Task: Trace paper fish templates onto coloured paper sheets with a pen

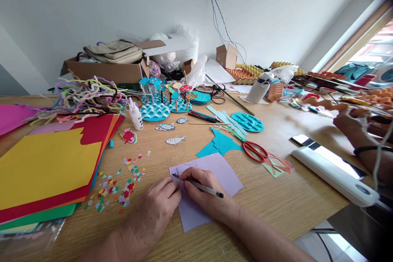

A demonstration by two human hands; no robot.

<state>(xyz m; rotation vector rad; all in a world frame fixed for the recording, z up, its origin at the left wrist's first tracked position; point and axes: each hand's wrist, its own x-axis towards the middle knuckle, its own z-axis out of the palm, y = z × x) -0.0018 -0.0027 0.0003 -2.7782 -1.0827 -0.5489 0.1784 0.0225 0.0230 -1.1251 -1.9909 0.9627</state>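
Purple paper (pixel 227 176) lies at an angle on the wooden surface (pixel 276 200), directly in front of the person, with a thin dark outline near its far left corner. The right hand (pixel 210 200) has its fingers closed narrowly around a pen (pixel 206 188), the tip down at that outline. The left hand (pixel 159 204) rests at the sheet's left edge, its fingers close together and loosely bent, gripping nothing that shows.

The step in hand looks like line drawing, the outline apparently only partly made. Carrying the line on calls for a light, steady pen and a left hand that keeps the sheet from turning, without covering the corner being drawn on.

Beyond the sheet lie fish cutouts (pixel 176 141) and blue paper pieces (pixel 227 143), with red-handled scissors (pixel 266 156) to the right. Paper scraps (pixel 116 189) are scattered to the left, before a stack of coloured sheets (pixel 52 172). Farther back, a glue bottle (pixel 135 115) stands upright near a wavy blue disc (pixel 155 112), and pipe cleaners (pixel 92 94) sit in a tangle. At the far right, another person's hand (pixel 351 127) is beside orange moulded cardboard.
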